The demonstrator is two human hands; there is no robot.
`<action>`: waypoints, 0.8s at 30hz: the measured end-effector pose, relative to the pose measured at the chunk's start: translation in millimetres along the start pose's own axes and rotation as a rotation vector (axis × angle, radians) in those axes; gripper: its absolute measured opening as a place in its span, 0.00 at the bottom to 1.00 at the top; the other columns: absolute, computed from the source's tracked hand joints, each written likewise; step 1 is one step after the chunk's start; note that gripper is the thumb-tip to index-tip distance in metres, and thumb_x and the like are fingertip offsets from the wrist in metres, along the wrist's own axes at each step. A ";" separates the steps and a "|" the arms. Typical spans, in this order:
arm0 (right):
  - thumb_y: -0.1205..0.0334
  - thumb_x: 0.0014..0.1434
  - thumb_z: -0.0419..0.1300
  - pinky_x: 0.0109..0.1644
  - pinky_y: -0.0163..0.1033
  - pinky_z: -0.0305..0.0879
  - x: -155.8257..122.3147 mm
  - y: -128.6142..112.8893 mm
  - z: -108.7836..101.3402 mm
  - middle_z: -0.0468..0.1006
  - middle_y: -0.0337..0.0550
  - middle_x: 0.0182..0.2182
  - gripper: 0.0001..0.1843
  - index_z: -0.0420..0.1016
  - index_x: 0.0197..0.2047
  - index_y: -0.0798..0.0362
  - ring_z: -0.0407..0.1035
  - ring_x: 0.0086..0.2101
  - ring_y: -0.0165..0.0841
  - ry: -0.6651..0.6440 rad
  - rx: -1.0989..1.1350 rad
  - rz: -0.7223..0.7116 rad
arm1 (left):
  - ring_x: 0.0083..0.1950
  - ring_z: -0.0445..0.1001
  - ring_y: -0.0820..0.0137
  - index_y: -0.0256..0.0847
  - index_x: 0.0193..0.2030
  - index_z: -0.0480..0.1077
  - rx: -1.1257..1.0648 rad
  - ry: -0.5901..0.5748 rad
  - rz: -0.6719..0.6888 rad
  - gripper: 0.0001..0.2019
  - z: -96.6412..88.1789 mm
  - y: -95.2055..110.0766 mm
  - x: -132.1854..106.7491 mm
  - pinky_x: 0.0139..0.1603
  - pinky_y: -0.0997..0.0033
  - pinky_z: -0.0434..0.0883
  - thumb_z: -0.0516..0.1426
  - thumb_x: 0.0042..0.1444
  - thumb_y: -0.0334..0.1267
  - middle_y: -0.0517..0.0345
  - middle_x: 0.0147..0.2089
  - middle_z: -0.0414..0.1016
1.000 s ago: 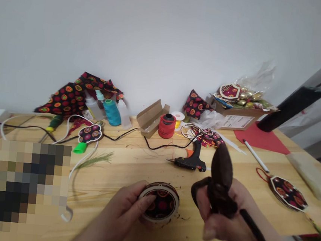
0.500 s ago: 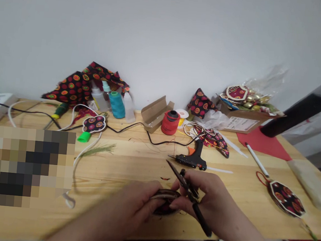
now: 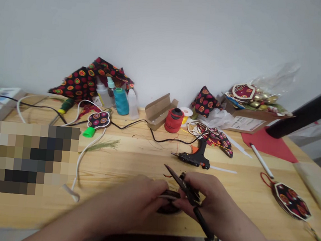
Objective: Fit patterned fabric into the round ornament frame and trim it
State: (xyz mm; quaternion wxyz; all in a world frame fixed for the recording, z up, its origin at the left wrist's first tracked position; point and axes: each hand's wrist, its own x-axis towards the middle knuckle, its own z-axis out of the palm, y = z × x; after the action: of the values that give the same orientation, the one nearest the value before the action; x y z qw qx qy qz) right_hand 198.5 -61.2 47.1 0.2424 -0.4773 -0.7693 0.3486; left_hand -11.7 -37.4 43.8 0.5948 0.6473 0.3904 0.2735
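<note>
Near the table's front edge, my left hand point(image 3: 145, 198) is closed on the side of a dark fabric-covered ornament point(image 3: 169, 208) with a pale rim. The ornament is partly hidden by my fingers. In my right hand point(image 3: 209, 200) is a pair of scissors point(image 3: 179, 179) with black handles, the dark pointed blades aimed up and to the left. The thumb and fingertips of that hand also touch the ornament's right side. A small dark scrap point(image 3: 167, 176) lies on the wood just beyond the ornament.
Beyond my hands lies a black glue gun point(image 3: 193, 157) with its cord. Farther back are a red thread spool point(image 3: 174, 121), an open cardboard box point(image 3: 159, 113) and a teal thread cone point(image 3: 121, 102). An octagonal ornament point(image 3: 292, 201) lies right; a flower-shaped one point(image 3: 98, 119) lies left.
The camera view has shifted a little, so the tabletop things appear slightly farther right. Both hands keep their hold on the ornament and the scissors, with only slight movement.
</note>
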 end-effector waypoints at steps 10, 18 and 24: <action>0.63 0.53 0.62 0.24 0.30 0.54 0.6 9.7 8.2 0.65 0.32 0.21 0.10 0.65 0.25 0.52 0.57 0.23 0.26 0.089 0.135 0.075 | 0.33 0.74 0.67 0.44 0.39 0.77 0.352 -0.129 0.044 0.10 -3.8 2.5 5.1 0.33 0.74 0.66 0.53 0.59 0.39 0.58 0.32 0.79; 0.61 0.53 0.63 0.25 0.30 0.56 0.1 14.5 14.3 0.65 0.33 0.21 0.11 0.64 0.26 0.52 0.57 0.22 0.25 0.245 0.292 0.129 | 0.34 0.75 0.67 0.39 0.34 0.76 -0.143 0.139 -0.124 0.08 4.8 -13.5 4.7 0.36 0.72 0.69 0.61 0.53 0.41 0.58 0.31 0.80; 0.59 0.51 0.63 0.24 0.31 0.57 2.0 15.5 25.6 0.64 0.33 0.20 0.12 0.63 0.25 0.51 0.57 0.22 0.26 0.349 0.406 0.202 | 0.40 0.77 0.65 0.40 0.37 0.78 -0.823 0.308 -0.129 0.07 27.5 -28.1 -1.7 0.45 0.69 0.71 0.63 0.51 0.37 0.55 0.37 0.82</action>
State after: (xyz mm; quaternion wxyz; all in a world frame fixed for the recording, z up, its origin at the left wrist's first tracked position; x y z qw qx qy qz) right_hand 188.3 -62.5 18.8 0.4258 -0.5459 -0.5792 0.4303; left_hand 4.7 -54.5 12.4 0.7537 0.2828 0.3726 0.4616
